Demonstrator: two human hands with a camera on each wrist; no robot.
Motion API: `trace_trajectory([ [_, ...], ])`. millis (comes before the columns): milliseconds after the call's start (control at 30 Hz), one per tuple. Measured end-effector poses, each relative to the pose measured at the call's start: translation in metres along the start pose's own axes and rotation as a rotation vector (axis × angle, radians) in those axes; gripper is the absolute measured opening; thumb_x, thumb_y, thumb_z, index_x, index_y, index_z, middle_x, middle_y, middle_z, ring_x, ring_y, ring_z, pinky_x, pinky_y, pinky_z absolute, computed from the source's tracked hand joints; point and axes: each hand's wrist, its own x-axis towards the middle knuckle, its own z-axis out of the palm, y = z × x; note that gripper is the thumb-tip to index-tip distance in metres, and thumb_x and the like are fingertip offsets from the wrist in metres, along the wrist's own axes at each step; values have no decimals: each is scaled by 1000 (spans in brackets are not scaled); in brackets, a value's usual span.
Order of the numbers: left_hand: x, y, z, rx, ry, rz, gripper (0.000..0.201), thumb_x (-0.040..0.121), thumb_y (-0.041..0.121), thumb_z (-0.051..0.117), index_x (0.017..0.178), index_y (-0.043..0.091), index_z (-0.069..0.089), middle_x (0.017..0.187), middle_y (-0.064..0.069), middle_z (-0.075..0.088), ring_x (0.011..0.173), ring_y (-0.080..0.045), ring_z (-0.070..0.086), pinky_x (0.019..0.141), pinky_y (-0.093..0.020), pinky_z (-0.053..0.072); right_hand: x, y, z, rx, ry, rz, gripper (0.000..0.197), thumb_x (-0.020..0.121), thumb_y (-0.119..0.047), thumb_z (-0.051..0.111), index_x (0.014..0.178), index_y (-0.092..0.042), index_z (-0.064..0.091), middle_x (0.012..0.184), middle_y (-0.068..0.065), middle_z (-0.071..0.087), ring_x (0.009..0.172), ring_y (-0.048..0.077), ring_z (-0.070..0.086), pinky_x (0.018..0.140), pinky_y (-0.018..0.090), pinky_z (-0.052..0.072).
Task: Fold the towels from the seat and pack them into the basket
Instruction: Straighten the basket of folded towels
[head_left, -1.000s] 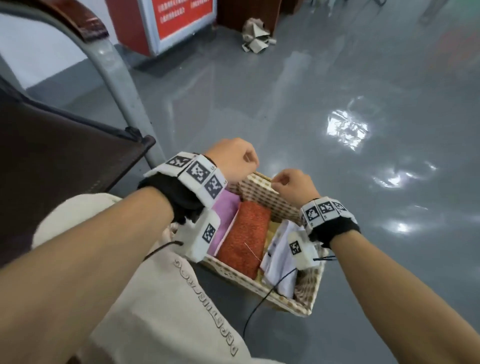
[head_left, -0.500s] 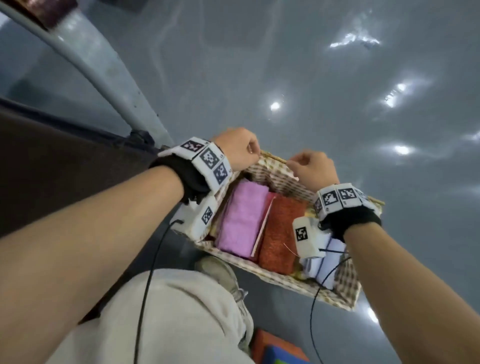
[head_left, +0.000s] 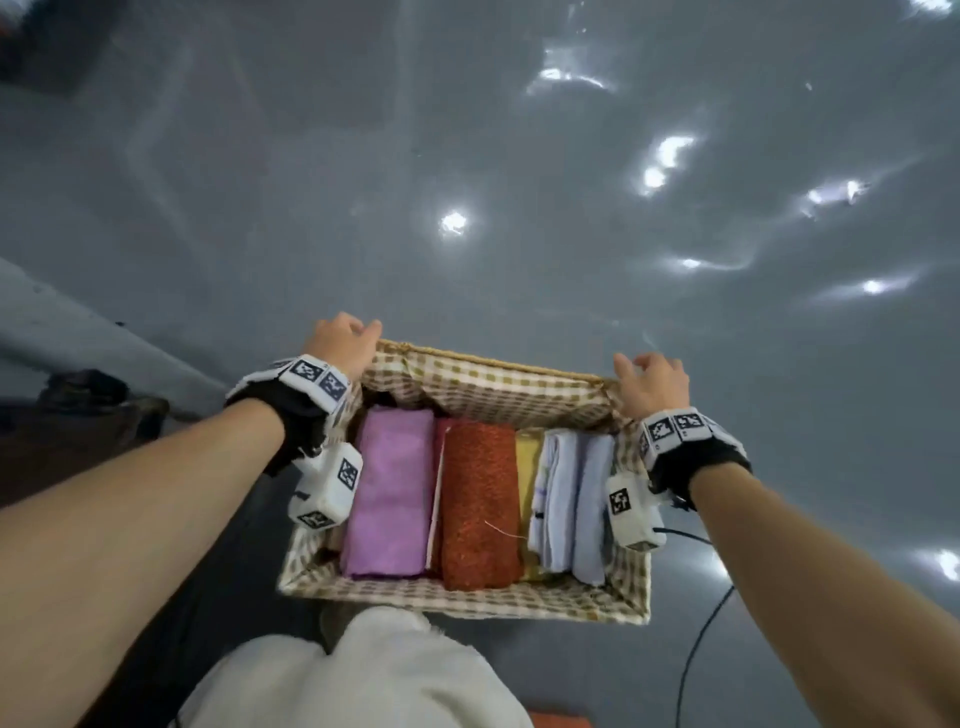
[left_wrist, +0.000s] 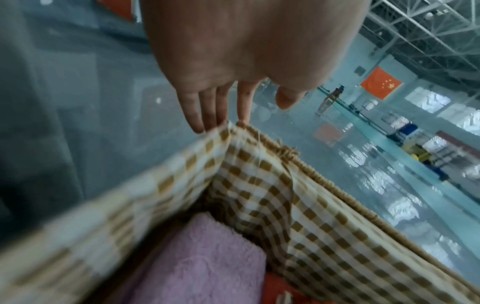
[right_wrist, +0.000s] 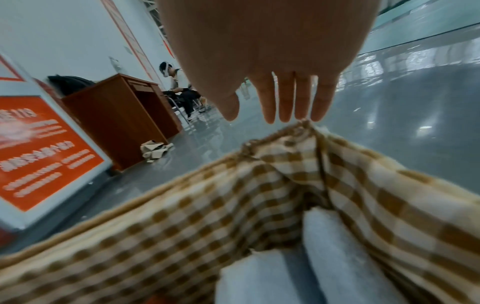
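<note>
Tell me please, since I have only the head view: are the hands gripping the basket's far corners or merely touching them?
Observer: The left wrist view shows the left hand with straight fingers, their tips just touching the basket at its corner, and the thumb clear of it.
Operator: And the other one?
Observer: The right wrist view shows the right hand open too, with its fingertips at its corner and not curled round the rim.
Operator: What fills that right corner?
Observer: The pale blue towel reaches nearly into it, against the checked liner.
</note>
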Motion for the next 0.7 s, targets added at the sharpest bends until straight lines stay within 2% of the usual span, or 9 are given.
trace_trajectory([
  [100,18,-12,25,-20,18,6,40,95,36,45,107,4,65,121,-25,57,116,-39,50,102,-38,38,17,9,17,-44,-95,86,59,97,-43,38,108,9,63,120,29,58,115,39,50,95,37,38],
  [167,28,-17,35,-36,60,28,34,93,33,49,112,9,65,124,-22,56,117,-36,50,103,-37,38,25,11,24,-20,-100,141,54,92,-43,45,108,5,62,121,26,59,109,38,53,89,36,40],
  [233,34,-19,37,-129,68,26,27,88,28,53,105,12,67,117,-17,62,113,-33,54,101,-37,41,31,13,26,42,-107,176,45,89,-39,51,111,-2,64,120,22,61,106,36,57,83,34,43],
  [300,34,-17,35,-227,74,22,11,80,24,56,84,19,65,93,-15,64,91,-30,57,87,-34,44,34,16,26,85,-119,175,46,88,-36,52,115,0,62,115,21,62,99,31,58,78,30,40],
  [367,33,-14,32,-284,75,2,7,73,22,58,79,20,63,83,-11,58,81,-25,53,81,-33,43,33,21,27,136,-97,168,46,87,-33,55,115,3,61,95,20,59,84,24,51,71,24,38],
  [433,34,-12,31,-327,87,-30,34,74,18,64,107,13,67,108,-14,64,102,-27,59,98,-32,44,31,28,33,226,-45,136,47,86,-25,60,120,7,57,88,13,57,83,25,53,64,18,37],
  [533,33,-5,26,-315,130,-32,64,76,9,66,137,6,45,135,-12,53,124,-25,50,106,-30,37,26,34,36,331,73,93,53,85,-22,66,129,0,46,103,6,56,90,21,56,70,15,36],
  [633,29,-4,20,-322,105,59,50,79,-4,58,128,8,53,123,-10,60,115,-28,56,100,-38,45,23,36,37,406,100,22,48,83,-24,70,122,-6,49,107,5,61,91,17,57,81,25,43],
  [700,23,-7,18,-304,102,132,49,80,-9,55,125,8,52,113,-4,61,103,-23,57,94,-35,46,22,35,37,464,123,-7,51,83,-23,72,123,-8,45,112,6,61,94,16,57,85,26,43],
])
